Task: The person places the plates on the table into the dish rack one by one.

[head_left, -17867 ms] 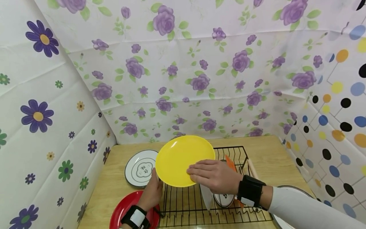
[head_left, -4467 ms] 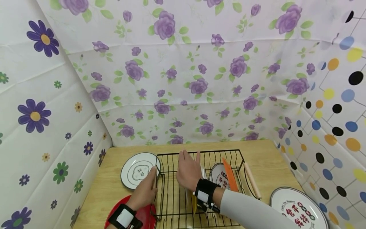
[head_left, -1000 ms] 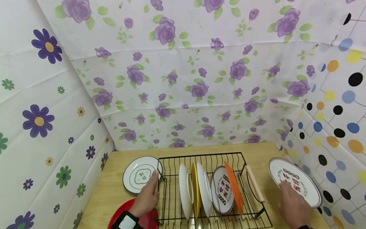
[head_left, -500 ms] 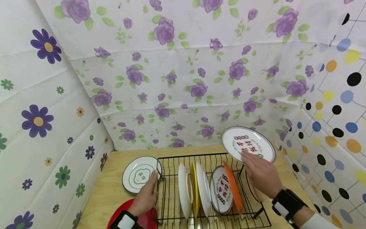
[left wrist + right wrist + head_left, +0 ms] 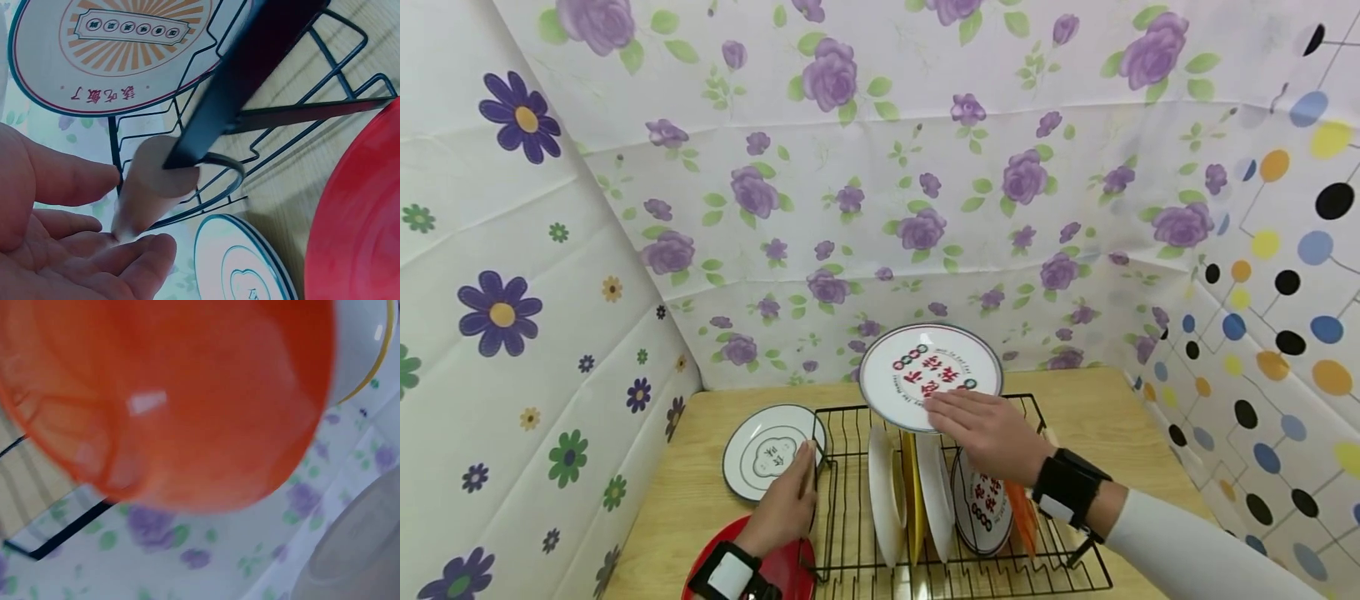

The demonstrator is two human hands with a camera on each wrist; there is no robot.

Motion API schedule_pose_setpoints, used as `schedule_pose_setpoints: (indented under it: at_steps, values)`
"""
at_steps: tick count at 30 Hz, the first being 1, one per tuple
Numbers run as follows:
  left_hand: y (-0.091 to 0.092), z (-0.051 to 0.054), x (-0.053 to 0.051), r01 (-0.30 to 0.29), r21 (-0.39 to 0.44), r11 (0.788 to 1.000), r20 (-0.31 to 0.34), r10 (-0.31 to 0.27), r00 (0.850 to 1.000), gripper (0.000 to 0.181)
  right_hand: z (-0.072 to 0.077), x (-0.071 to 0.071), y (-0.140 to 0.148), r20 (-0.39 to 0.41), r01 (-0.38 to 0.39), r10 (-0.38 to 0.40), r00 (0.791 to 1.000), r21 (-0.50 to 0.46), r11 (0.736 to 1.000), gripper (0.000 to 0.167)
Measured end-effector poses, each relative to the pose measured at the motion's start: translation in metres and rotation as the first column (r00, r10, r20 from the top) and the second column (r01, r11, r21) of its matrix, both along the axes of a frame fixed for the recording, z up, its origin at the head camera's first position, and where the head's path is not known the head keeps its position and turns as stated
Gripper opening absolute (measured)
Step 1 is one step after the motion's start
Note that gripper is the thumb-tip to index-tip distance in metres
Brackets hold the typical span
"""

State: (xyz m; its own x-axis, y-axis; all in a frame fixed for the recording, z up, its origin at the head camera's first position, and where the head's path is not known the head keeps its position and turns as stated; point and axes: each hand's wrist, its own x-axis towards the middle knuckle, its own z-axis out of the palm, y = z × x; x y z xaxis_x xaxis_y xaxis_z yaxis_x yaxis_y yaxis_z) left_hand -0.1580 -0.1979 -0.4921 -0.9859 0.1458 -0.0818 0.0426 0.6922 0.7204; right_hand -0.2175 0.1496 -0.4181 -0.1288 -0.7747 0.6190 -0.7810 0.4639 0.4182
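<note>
My right hand (image 5: 992,433) holds a white plate (image 5: 895,392) with red lettering by its near edge, fingers on top and thumb hidden. It tilts above the black wire dish rack (image 5: 850,521). Its pale underside (image 5: 356,550) shows in the right wrist view; the right fingers do not. My left hand (image 5: 782,508) stays at the rack's left side, thumb and curled fingers around the wooden handle (image 5: 147,184). Upright in the rack stand a white plate (image 5: 885,508), a yellow plate (image 5: 913,525), another white plate (image 5: 936,508), a red-lettered plate (image 5: 983,517) and an orange plate (image 5: 187,425).
Left of the rack, a white plate with a dark rim (image 5: 752,467) lies on the wooden table (image 5: 677,500). A red plate (image 5: 786,571) lies nearer, partly under my left wrist. Patterned sheets (image 5: 820,192) enclose the table at the back and both sides.
The yellow plate, earlier in my hands, stands in the rack. My right hand has lifted the red-lettered plate from the table's right and brought it left over the rack. The left hand stays put.
</note>
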Motion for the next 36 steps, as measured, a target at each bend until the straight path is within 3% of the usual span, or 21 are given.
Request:
schedule_pose_setpoints:
  at_steps: [5, 10, 14, 16, 18, 19, 23, 27, 29, 30, 32, 36]
  values:
    - [-0.001, 0.004, -0.001, -0.004, -0.002, 1.000, -0.007, 0.004, 1.000, 0.066, 0.002, -0.002, -0.027, -0.046, -0.047, 0.049, 0.998, 0.032, 0.998, 0.053]
    - [-0.002, 0.010, -0.004, -0.046, 0.046, 0.998, 0.051, 0.044, 0.998, 0.061, 0.005, 0.001, -0.039, -0.054, -0.041, 0.047, 0.997, 0.101, 0.994, 0.056]
    - [-0.004, 0.022, -0.007, -0.104, 0.131, 0.986, 0.091, 0.093, 0.992, 0.062, 0.004, 0.002, -0.046, -0.032, -0.065, 0.069, 0.997, 0.113, 0.992, 0.054]
    - [-0.004, 0.032, -0.009, -0.136, 0.208, 0.969, 0.085, 0.121, 0.989, 0.065, 0.003, 0.002, -0.049, -0.028, -0.083, 0.086, 0.996, 0.104, 0.991, 0.052]
    - [-0.003, 0.042, -0.011, -0.172, 0.345, 0.923, 0.101, 0.146, 0.984, 0.069, 0.002, 0.002, -0.053, -0.029, -0.097, 0.100, 0.995, 0.092, 0.991, 0.051]
    - [-0.002, 0.047, -0.011, -0.185, 0.418, 0.890, 0.110, 0.153, 0.982, 0.070, 0.002, 0.003, -0.055, -0.031, -0.101, 0.104, 0.994, 0.088, 0.991, 0.050]
    - [0.003, 0.064, -0.013, -0.207, 0.661, 0.721, 0.167, 0.127, 0.978, 0.071, 0.000, 0.005, -0.061, -0.042, -0.110, 0.114, 0.993, 0.095, 0.989, 0.049]
    - [0.010, 0.072, -0.017, -0.220, 0.800, 0.558, 0.210, 0.082, 0.974, 0.065, -0.001, 0.009, -0.065, -0.040, -0.120, 0.125, 0.991, 0.121, 0.985, 0.042]
    - [0.013, 0.073, -0.019, -0.249, 0.829, 0.500, 0.231, 0.098, 0.968, 0.060, -0.002, 0.011, -0.067, -0.029, -0.124, 0.129, 0.991, 0.134, 0.983, 0.036]
    - [0.014, 0.073, -0.020, -0.268, 0.831, 0.487, 0.242, 0.117, 0.963, 0.057, -0.002, 0.012, -0.068, -0.024, -0.125, 0.129, 0.991, 0.141, 0.982, 0.031]
    - [0.015, 0.073, -0.021, -0.309, 0.821, 0.480, 0.261, 0.164, 0.951, 0.051, -0.001, 0.014, -0.070, 0.001, -0.125, 0.126, 0.992, 0.153, 0.980, 0.023]
    - [0.016, 0.072, -0.020, -0.358, 0.775, 0.521, 0.265, 0.247, 0.932, 0.045, 0.002, 0.018, -0.072, 0.075, -0.112, 0.099, 0.992, 0.197, 0.974, 0.034]
